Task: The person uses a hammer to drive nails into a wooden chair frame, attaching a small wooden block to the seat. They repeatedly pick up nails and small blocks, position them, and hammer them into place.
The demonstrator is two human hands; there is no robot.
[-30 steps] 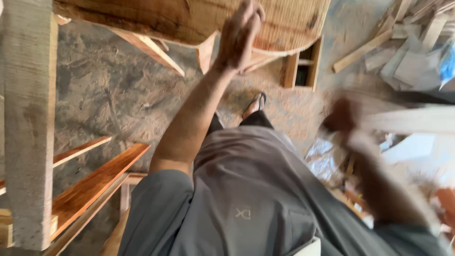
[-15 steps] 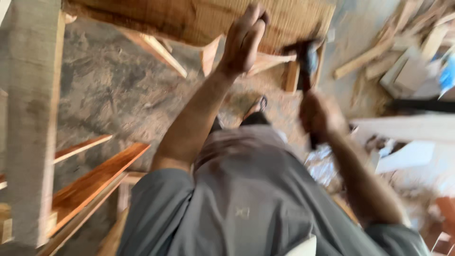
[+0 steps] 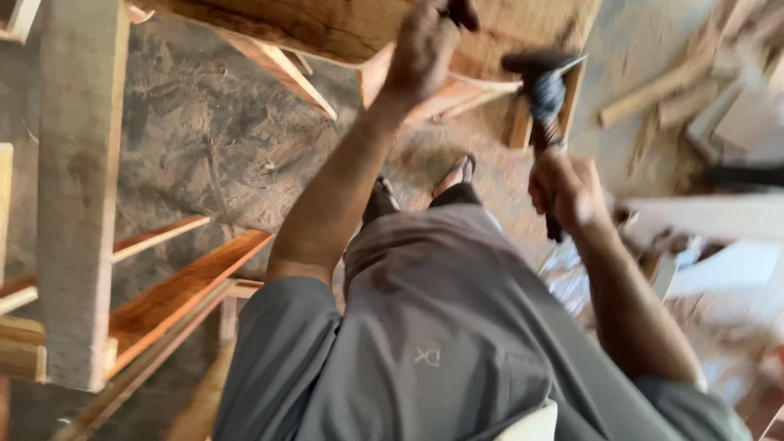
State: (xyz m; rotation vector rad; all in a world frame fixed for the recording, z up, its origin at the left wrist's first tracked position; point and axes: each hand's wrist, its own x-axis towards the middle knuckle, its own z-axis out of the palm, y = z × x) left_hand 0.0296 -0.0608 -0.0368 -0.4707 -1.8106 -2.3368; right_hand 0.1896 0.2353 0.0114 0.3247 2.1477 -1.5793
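With the right hand [image 3: 567,186] gripping a raised hammer [image 3: 542,98], a stray blow could strike the left hand [image 3: 425,45] clasped on the wooden frame [image 3: 327,24] at the top.

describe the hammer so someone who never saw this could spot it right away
Start at the big wooden frame piece across the top of the head view, where the left hand rests on its edge. Just right of it, the right hand is raised with its fingers wrapped around an upright handle. That is the hammer: the only dark tool, its blurred black head topping the handle, among pale timber offcuts.
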